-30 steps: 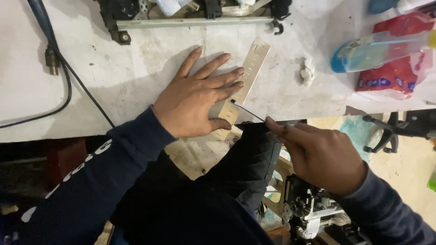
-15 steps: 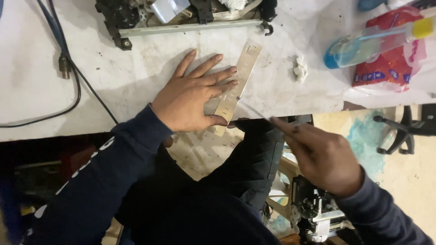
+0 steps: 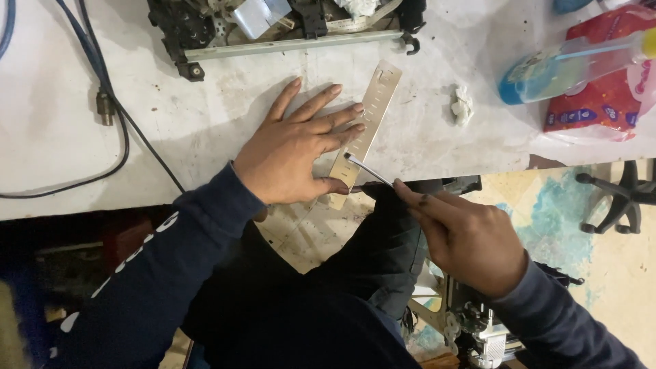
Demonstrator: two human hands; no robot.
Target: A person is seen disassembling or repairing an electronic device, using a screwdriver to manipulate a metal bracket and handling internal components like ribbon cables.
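Observation:
My left hand [image 3: 295, 147] lies flat on the white table [image 3: 205, 130], fingers spread, pinning a long perforated metal strip [image 3: 372, 109] that runs diagonally over the table's front edge. My right hand [image 3: 468, 236] is below the edge and grips a thin metal tool [image 3: 369, 171]. The tool's bent tip touches the strip close to my left thumb.
A dark mechanical frame with a metal rail [image 3: 287, 31] sits at the back. Black cables [image 3: 102, 116] loop on the left. A crumpled white scrap [image 3: 462, 106], a blue bottle [image 3: 567, 61] and a red packet [image 3: 601, 102] lie at the right. Machine parts [image 3: 471, 321] sit on the floor.
My right hand has brought the tool's tip up onto the strip beside my left thumb. My left hand stays pressed on the strip.

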